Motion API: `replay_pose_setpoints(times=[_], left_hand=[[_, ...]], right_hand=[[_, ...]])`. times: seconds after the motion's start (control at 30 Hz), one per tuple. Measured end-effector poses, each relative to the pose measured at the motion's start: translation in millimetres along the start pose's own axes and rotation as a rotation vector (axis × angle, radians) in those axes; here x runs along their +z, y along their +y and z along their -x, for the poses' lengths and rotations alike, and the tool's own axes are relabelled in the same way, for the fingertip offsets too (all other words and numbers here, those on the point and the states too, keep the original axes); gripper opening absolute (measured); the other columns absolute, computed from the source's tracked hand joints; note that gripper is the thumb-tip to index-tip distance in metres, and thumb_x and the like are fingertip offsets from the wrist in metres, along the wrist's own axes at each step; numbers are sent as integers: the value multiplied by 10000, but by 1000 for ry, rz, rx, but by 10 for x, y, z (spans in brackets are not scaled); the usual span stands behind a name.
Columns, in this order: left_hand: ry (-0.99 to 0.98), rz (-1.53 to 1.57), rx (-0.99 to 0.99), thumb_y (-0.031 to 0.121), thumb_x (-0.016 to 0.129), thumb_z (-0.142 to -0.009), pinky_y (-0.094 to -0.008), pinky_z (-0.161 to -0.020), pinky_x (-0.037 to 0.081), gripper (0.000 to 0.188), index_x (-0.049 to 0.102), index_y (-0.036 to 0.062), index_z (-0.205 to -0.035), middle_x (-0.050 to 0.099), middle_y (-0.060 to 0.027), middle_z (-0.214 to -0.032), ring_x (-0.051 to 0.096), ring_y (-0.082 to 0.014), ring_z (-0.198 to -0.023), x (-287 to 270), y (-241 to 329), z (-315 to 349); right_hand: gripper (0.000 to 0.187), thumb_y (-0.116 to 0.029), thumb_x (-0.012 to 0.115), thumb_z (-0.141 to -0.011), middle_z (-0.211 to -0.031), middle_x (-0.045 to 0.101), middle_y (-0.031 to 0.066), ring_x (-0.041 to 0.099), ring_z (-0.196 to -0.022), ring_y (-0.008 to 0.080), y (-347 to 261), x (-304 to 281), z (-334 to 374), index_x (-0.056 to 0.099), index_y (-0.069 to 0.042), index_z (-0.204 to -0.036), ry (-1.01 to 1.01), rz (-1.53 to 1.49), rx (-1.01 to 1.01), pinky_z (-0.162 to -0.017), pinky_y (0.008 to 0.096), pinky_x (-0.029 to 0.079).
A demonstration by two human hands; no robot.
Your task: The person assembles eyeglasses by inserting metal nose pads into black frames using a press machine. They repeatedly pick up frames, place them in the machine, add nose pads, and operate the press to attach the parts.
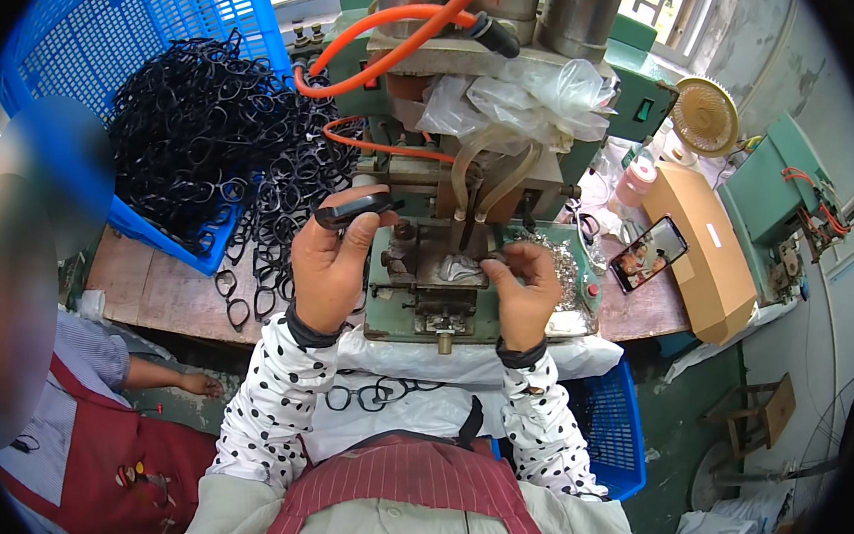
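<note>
My left hand (332, 260) is raised at the left of the machine, thumb and fingers closed on a black eyeglass frame (353, 209) seen nearly edge-on. My right hand (527, 293) is at the right side of the metal fixture (447, 274), its thumb and fingertips drawn together by the fixture's edge. Whatever those fingertips hold, if anything, is too small to tell. A shiny silver piece (459, 268) sits on the fixture, below two tan hoses (494, 184) coming down from the machine head. Both sleeves are white with black dots.
A blue basket (256, 13) heaped with black eyeglass frames (192, 133) stands left; more frames spill over the table (150, 285). Metal shavings (562, 268), a phone (649, 254) and a cardboard box (703, 259) lie right. Another person's hand (200, 385) is at lower left. Orange hoses (405, 39) cross the machine.
</note>
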State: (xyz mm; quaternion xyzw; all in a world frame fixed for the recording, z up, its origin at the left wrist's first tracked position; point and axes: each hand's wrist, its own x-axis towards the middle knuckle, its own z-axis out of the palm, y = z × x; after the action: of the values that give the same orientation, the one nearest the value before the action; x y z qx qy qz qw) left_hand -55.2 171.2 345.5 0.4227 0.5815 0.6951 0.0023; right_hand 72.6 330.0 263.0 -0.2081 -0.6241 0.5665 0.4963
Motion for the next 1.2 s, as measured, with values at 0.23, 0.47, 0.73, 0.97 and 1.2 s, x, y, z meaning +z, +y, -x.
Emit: replay_pose_setpoints(times=[0.23, 0.47, 0.73, 0.97, 1.2], left_hand=[[48, -73, 45, 142, 571, -965, -265, -779, 507, 230, 612, -27, -1116, 682, -105, -963, 669, -163, -861, 31, -17, -29], [22, -118, 30, 128, 577, -955, -272, -766, 507, 211, 623, -27, -1089, 684, -120, -952, 677, -170, -848, 6, 50, -54], [-370, -357, 697, -2, 648, -731, -402, -879, 503, 415, 632, 45, -1143, 655, -112, -1109, 631, -291, -950, 181, -188, 423], [-556, -425, 696, 43, 602, -788, -420, -953, 492, 440, 589, 56, -1228, 587, -106, -1276, 613, -264, -1043, 398, -476, 572], [-552, -383, 653, -10, 596, -772, -437, -973, 471, 482, 577, 43, -1251, 579, -120, -1290, 595, -289, -1071, 396, -441, 590]], right_hand=[[475, 52, 753, -709, -1037, 616, 113, 638, -863, 152, -12, 251, 97, 516, 40, -1121, 16, -51, 52, -776, 264, 502], [497, 71, 739, -699, -965, 615, 114, 635, -818, 140, -50, 384, 79, 486, 44, -1126, 52, -108, 31, -756, 265, 509], [514, 15, 752, -715, -957, 641, 112, 652, -831, 173, -43, 219, -52, 523, 33, -1174, -111, -22, -5, -767, 294, 525], [379, -92, 727, -761, -982, 677, 106, 645, -915, 256, 524, -939, -548, 629, -74, -1127, 211, 749, -161, -798, 358, 497], [235, -125, 695, -809, -899, 652, 172, 637, -810, 351, 664, -1450, -338, 616, -28, -1008, -79, 1077, -152, -705, 425, 510]])
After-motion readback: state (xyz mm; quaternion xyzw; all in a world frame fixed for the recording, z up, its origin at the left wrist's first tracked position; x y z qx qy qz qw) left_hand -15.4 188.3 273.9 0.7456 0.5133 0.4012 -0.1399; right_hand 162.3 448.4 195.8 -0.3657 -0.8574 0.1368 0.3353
